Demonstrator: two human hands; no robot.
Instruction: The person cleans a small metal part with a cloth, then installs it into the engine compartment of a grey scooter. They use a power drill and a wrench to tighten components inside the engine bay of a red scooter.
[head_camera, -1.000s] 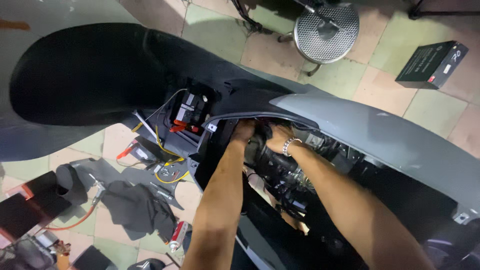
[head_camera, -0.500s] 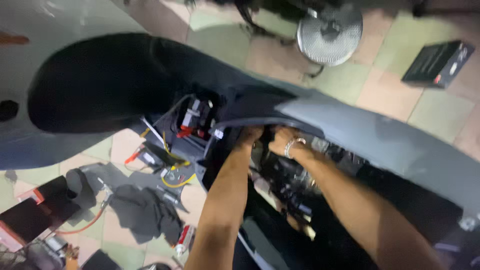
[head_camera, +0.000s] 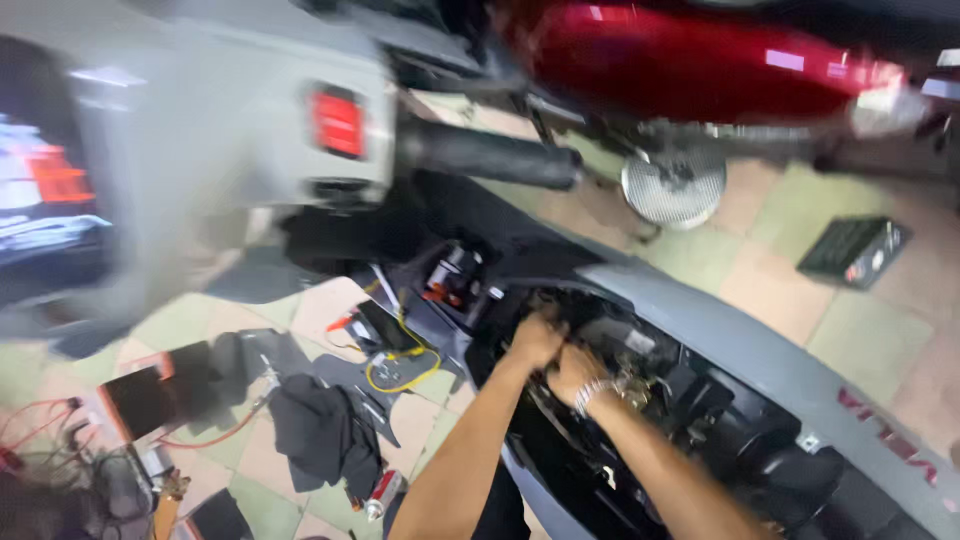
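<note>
A: Both hands, left hand (head_camera: 535, 340) and right hand (head_camera: 575, 370), sit mid-frame inside the grey scooter's open bay (head_camera: 640, 350).
B: Grip state? Cannot tell; fingers are buried. Best steady those wires (head_camera: 400, 365) gently.

— What does the person wear on the arms?
— Nothing: both forearms are bare, no sleeves in view.
— Any jewellery?
— A silvery metal link bracelet (head_camera: 592, 392) circles the right wrist, just behind the right hand (head_camera: 572, 368). The left hand (head_camera: 535, 340) wears nothing.
</note>
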